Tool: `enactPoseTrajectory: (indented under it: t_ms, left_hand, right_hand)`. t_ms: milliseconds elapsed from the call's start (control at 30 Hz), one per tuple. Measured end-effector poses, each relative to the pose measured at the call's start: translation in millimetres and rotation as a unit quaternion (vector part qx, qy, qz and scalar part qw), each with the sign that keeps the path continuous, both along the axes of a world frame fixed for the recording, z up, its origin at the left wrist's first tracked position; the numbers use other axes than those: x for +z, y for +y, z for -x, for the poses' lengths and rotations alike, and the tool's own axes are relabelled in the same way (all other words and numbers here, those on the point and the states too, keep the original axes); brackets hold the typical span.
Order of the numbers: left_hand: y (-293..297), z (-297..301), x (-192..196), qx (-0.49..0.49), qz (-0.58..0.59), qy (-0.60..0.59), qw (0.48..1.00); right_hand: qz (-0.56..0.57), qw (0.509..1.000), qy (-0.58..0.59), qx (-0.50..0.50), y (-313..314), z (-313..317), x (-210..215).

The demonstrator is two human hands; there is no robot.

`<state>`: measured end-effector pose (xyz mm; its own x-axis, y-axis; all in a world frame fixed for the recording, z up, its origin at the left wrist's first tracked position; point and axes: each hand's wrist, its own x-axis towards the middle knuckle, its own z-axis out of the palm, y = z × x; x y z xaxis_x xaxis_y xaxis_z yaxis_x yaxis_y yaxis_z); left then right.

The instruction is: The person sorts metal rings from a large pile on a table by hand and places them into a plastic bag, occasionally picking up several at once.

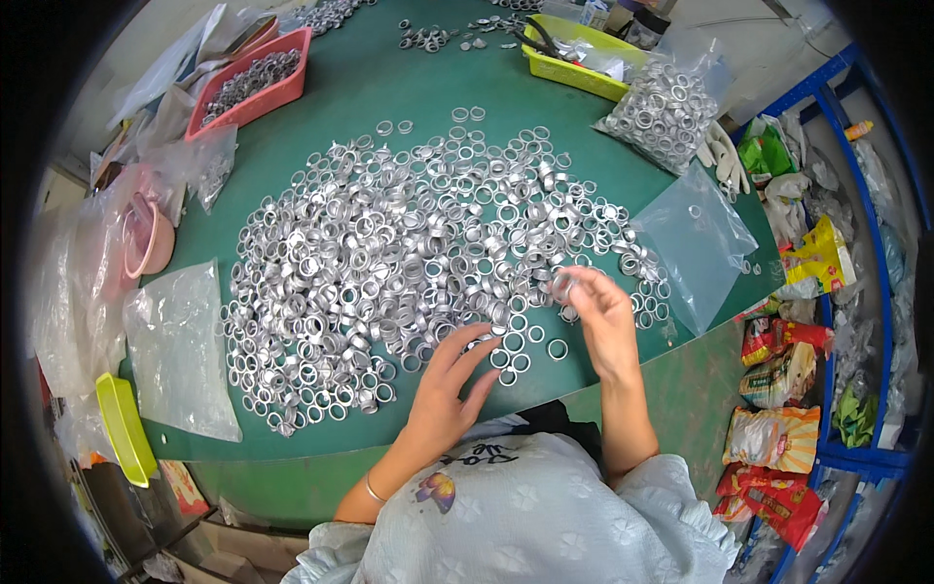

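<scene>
A wide heap of silver metal rings (389, 243) spreads over the green table. My right hand (607, 321) is raised at the heap's near right side, thumb and fingers pinching a metal ring (563, 285), partly blurred. At the heap's front edge my left hand (449, 378) lies low with its fingers apart, the fingertips by a few loose rings (514, 343). Nothing shows in its grasp. Another single ring (556, 349) rests on the table between my two hands.
A flat clear bag (693, 248) lies right of the heap, below a filled bag of rings (666, 115). Another clear bag (183, 350) is at left. Behind stand a pink basket (292, 90) of small metal parts and a yellow-green basket (574, 73) with tools. A blue shelf (835, 321) borders the right.
</scene>
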<state>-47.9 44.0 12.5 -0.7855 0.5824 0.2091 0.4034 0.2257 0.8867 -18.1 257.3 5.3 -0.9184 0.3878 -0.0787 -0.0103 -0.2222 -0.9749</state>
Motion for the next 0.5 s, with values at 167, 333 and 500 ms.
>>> enactPoseTrajectory:
  t_ms: [167,333,500]
  left_hand:
    - [14,-14,1,0.019,-0.139,-0.087,0.986]
    - [23,-29,-4,0.013,-0.193,-0.11,0.975]
    - [20,-38,-14,-0.001,-0.239,-0.153,0.959]
  right_hand:
    - [0.138,0.984,0.006,0.116,-27,-29,1]
    - [0.121,0.985,0.011,0.12,-37,-52,0]
    - [-0.004,0.993,0.049,0.111,-42,-60,0]
